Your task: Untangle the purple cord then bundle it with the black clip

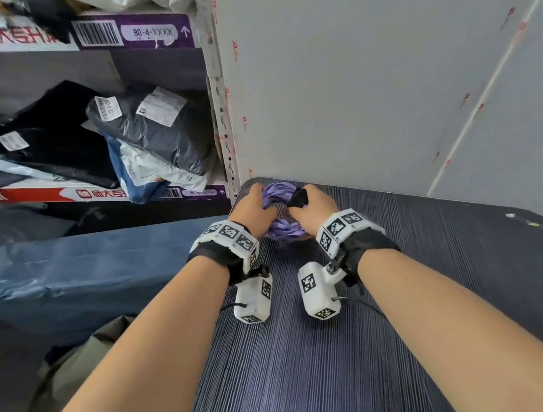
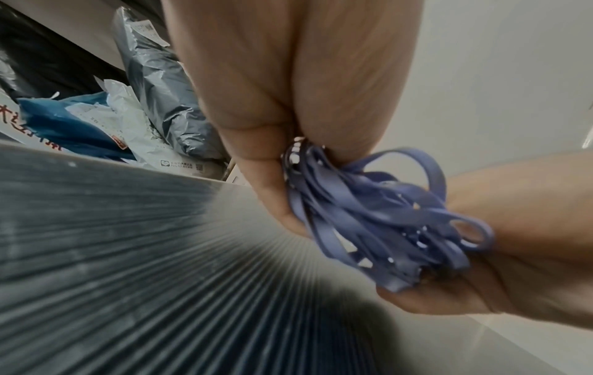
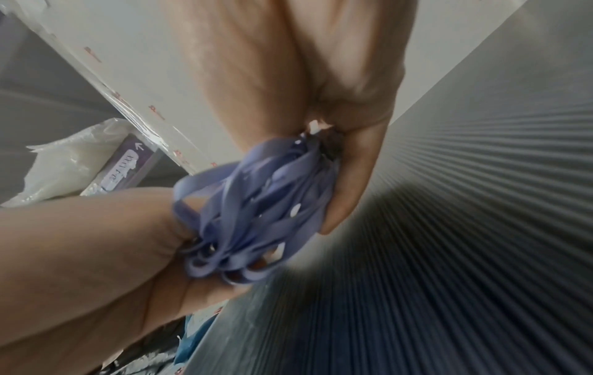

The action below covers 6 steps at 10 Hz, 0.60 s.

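Note:
A flat purple cord (image 1: 283,228) is gathered into a ring of several loops above the far left corner of the dark ribbed table (image 1: 351,351). My left hand (image 1: 253,210) grips the left side of the loops (image 2: 369,215). My right hand (image 1: 311,205) grips the right side (image 3: 256,203) and pinches a black clip (image 1: 298,197) against the cord at its top. In the wrist views the cord's loops run between both palms; the clip shows only as a dark patch (image 3: 333,147) behind the right fingers.
A grey wall panel (image 1: 366,72) stands right behind the hands. Metal shelving (image 1: 221,108) at the left holds parcels in black, grey and white bags (image 1: 149,128). A blue-wrapped bundle (image 1: 81,265) lies beside the table's left edge. A small scrap (image 1: 524,221) lies at the table's right corner.

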Motion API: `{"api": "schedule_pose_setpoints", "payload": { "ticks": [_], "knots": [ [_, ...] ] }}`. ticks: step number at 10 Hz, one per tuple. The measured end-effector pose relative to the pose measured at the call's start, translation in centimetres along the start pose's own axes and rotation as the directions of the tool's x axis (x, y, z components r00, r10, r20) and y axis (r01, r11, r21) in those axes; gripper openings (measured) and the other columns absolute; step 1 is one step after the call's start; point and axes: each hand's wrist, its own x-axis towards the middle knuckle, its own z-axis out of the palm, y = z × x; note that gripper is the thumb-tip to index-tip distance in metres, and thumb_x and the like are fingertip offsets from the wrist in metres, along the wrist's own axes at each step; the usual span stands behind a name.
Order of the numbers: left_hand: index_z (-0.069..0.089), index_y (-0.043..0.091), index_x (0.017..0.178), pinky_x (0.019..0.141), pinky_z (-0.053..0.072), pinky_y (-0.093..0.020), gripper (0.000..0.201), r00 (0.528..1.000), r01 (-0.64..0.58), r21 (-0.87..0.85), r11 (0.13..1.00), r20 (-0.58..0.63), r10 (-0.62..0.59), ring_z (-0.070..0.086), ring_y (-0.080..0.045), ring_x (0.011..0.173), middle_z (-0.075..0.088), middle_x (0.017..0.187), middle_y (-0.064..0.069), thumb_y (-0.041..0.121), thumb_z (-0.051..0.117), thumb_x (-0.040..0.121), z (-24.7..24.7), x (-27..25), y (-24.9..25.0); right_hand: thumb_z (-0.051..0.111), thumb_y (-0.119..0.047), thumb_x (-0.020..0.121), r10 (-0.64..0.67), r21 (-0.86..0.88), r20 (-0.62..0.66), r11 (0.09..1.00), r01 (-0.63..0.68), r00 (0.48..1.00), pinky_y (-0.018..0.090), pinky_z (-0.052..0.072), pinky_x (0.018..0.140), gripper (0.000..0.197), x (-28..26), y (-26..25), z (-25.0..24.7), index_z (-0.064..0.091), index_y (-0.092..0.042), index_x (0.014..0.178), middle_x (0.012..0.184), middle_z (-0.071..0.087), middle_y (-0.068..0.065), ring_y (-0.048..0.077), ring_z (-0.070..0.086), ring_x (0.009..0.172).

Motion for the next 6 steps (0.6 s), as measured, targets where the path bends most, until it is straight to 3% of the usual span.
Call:
{"api": "schedule_pose_setpoints", "payload": {
  "ticks": [2,4,5,6],
  "knots": [
    [0.040,0.001,0.125,0.084,0.042,-0.035,0.037,0.998,0.064,0.042,0.997,0.010,-0.064,0.056,-0.035,0.106,0.058,0.116,-0.020,0.014,0.048,0.091,0.6,1.9,-0.3,0.065,-0.024,0.080,0.047,0.007,-0.040,0.999,-0.047,0.998,0.025,0.036,0.070,0.036,1.8,0.5,0.7,0.057,-0.008,0.110,0.110,0.063,0.012,0.028,0.059,0.097],
    [0.045,0.003,0.123,0.093,0.044,-0.040,0.040,0.991,0.131,0.107,0.986,-0.015,-0.130,0.053,-0.037,0.112,0.054,0.124,-0.021,0.026,0.051,0.091,0.9,2.7,-0.8,0.064,-0.022,0.081,0.041,0.112,-0.028,0.993,-0.038,0.999,0.022,0.037,0.081,0.055,1.5,0.4,0.0,0.046,-0.014,0.132,0.127,0.054,0.010,0.025,0.055,0.111],
    [0.047,0.008,0.128,0.100,0.039,-0.041,0.056,0.989,0.138,0.170,0.976,-0.080,-0.126,0.046,-0.037,0.121,0.050,0.131,-0.019,0.048,0.054,0.088,1.0,3.0,-0.9,0.059,-0.029,0.085,-0.021,-0.001,-0.008,1.000,0.021,1.000,0.027,0.037,0.092,0.059,1.4,0.4,-0.4,0.040,-0.015,0.139,0.134,0.049,0.014,0.028,0.049,0.120],
    [0.046,0.008,0.131,0.103,0.038,-0.042,0.059,0.990,0.127,0.127,0.984,-0.078,-0.117,0.045,-0.038,0.124,0.046,0.135,-0.020,0.051,0.048,0.091,0.5,2.4,-0.3,0.049,-0.040,0.092,-0.091,-0.134,-0.041,0.987,0.085,0.995,0.034,0.026,0.109,0.055,0.3,0.2,-1.2,0.039,-0.017,0.140,0.143,0.039,0.012,0.029,0.034,0.133]
  ]
}}
